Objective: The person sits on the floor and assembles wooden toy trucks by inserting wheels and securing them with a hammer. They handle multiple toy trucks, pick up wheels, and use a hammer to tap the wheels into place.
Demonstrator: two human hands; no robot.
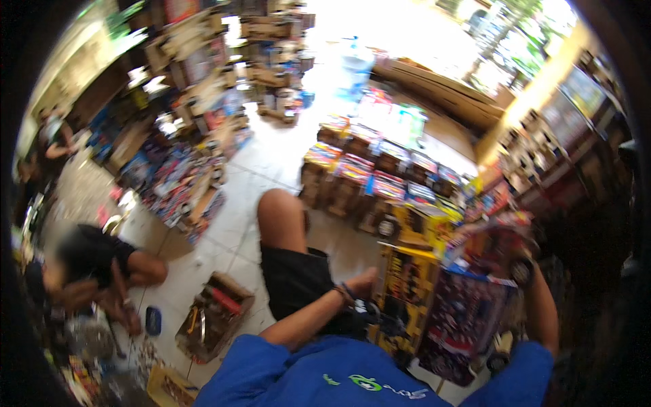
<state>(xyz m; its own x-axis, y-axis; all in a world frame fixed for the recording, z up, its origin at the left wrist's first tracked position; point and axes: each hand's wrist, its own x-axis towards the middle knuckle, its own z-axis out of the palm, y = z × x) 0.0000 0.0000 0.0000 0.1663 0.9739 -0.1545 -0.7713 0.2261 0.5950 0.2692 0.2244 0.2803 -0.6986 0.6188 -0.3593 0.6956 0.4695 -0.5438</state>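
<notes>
In front of my lap stands a yellow and black toy truck [405, 292], tall and boxy, with a dark wheel at its far end. My left hand [363, 282], with a band at the wrist, is closed at its left side, the fingertips hidden. Beside it is a second toy truck [466, 319] with a dark purple printed side panel and a red and blue front. My right hand [533, 249] reaches to that truck's far right end, next to a black wheel [521, 271]. Motion blur and the truck hide most of its fingers.
Rows of colourful wooden toy trucks [369, 169] stand ahead. More are stacked on the left [196, 122] and right [542, 146]. A wooden toolbox [215, 315] sits on the tiled floor. Another person [112, 264] crouches at left. A water jug [356, 66] stands behind.
</notes>
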